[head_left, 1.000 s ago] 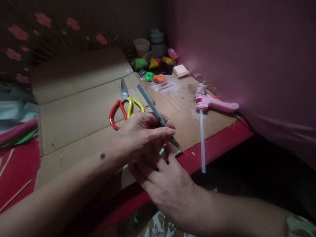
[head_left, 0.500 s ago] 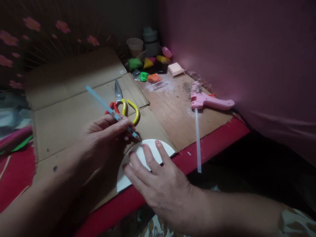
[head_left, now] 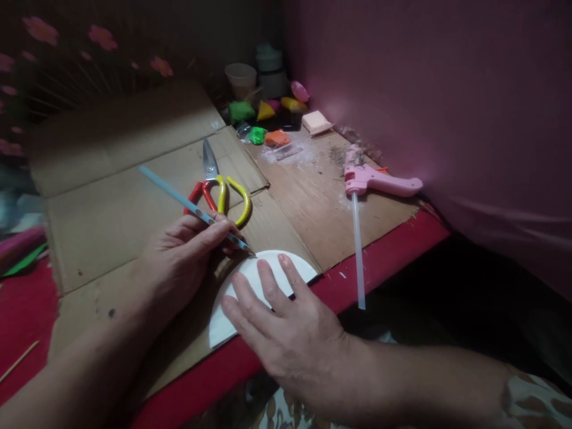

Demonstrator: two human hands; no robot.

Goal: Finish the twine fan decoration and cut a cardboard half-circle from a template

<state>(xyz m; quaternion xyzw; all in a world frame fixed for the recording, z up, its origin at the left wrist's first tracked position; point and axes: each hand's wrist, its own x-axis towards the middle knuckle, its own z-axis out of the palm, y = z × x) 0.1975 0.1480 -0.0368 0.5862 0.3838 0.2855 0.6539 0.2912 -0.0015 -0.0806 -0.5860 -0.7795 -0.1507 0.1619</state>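
Left hand [head_left: 190,247] pinches a dotted blue pencil [head_left: 167,191], tip at the curved edge of the white half-disc [head_left: 218,325]. Right hand [head_left: 299,328], fingers spread, presses on the half-disc, partly hiding it. Under the half-disc: creased cardboard [head_left: 102,220], red tabletop [head_left: 388,245]. Beyond it: loop-handled metal scissors [head_left: 210,168]. Right of it: plastic glue gun [head_left: 384,181], purplish wall [head_left: 424,89]. Far left of it: pink flowers [head_left: 102,37], dim, some cut off.

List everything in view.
Paper: 1, white, front
Pencil: 1, blue, at paper
Scissors: 1, red and yellow handles, centre
Cardboard: count unclear, brown, centre
Board: 1, brown, right
Glue gun: 1, pink, right
Glue stick: 1, translucent, right
Packets: several, multicoloured, back
Block: 1, peach, back
Cup: 1, pale, back
Jar: 1, grey, back
Flowers: several, pink, left
Stick: 1, tan, left
Clutter: unclear, mixed, left
Table: 1, red, underneath
Left hand: 1, holding pencil
Right hand: 1, on paper
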